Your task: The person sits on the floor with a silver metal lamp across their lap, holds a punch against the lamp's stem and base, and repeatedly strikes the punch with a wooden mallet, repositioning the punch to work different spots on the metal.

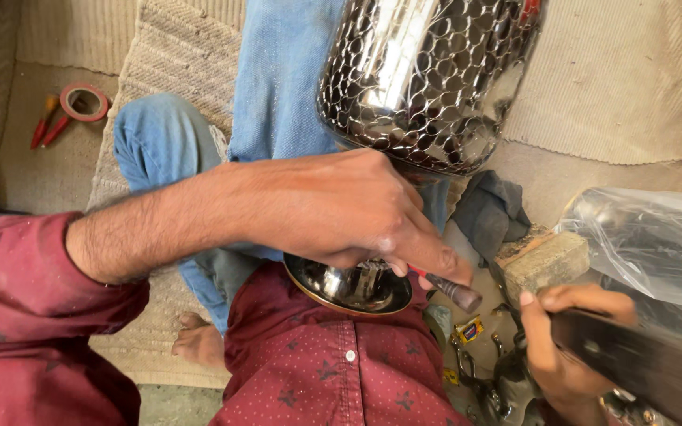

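Your left hand (333,209) pinches a red-handled tool (451,288) at the base (349,288) of the hammered chrome vessel (424,79) on your lap, your right hand (562,339) gripping a dark bar (641,363); steady pressure seems needed.

The left arm is being stretched across from the lower left toward the middle, its dark red sleeve pushed up so that the forearm is bared. The left hand (341,209) is being held palm down, knuckles raised, with the fingers (428,252) curled downward and pinched together at their tips around something thin. The right hand (566,331) is being kept low at the lower right, its fingers being wrapped tightly around something dark, with the thumb (532,315) being pressed upward along it. The right wrist is being hidden below.
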`<state>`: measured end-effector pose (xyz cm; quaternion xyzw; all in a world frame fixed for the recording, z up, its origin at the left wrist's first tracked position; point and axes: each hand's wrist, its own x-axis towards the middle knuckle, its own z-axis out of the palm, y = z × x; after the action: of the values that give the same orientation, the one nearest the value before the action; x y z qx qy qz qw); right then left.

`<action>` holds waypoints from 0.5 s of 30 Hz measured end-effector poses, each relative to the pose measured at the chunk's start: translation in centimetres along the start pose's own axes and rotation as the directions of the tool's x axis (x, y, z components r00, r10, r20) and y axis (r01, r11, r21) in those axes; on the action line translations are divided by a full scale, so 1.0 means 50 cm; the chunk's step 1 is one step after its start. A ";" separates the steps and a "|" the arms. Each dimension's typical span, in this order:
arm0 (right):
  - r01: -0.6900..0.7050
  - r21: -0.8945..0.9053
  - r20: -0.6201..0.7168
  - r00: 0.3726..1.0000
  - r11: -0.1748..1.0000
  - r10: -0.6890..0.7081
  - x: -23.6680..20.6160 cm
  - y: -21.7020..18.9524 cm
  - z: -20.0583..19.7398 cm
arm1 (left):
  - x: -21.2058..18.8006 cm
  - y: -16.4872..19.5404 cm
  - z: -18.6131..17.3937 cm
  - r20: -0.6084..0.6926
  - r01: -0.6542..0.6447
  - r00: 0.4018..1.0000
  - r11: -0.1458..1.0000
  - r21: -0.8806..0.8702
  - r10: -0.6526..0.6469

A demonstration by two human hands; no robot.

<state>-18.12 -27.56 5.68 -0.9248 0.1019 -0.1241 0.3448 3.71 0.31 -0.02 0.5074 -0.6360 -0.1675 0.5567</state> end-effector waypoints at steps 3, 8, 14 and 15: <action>0.174 -0.224 0.094 0.983 0.959 -0.156 -0.002 -0.012 0.003 | 0.010 -0.005 -0.004 0.124 0.034 0.992 0.999 0.011 -0.035; 0.066 -0.267 0.063 0.997 0.961 -0.051 -0.027 -0.013 0.012 | 0.018 -0.005 -0.014 0.149 -0.058 0.987 0.998 -0.027 0.061; 0.260 0.133 -0.073 0.965 0.957 -0.252 -0.070 0.050 0.087 | 0.029 0.037 -0.035 -0.139 0.007 0.990 0.999 -0.048 -0.014; 0.169 0.100 -0.055 0.985 0.981 -0.164 -0.088 0.044 0.094 | 0.016 0.050 -0.042 -0.179 0.042 0.983 0.999 0.018 -0.038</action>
<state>-21.13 -25.11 0.06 -0.9077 0.0256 -0.1794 0.3784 4.50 1.46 3.01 0.5392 -0.5749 -0.1255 0.6026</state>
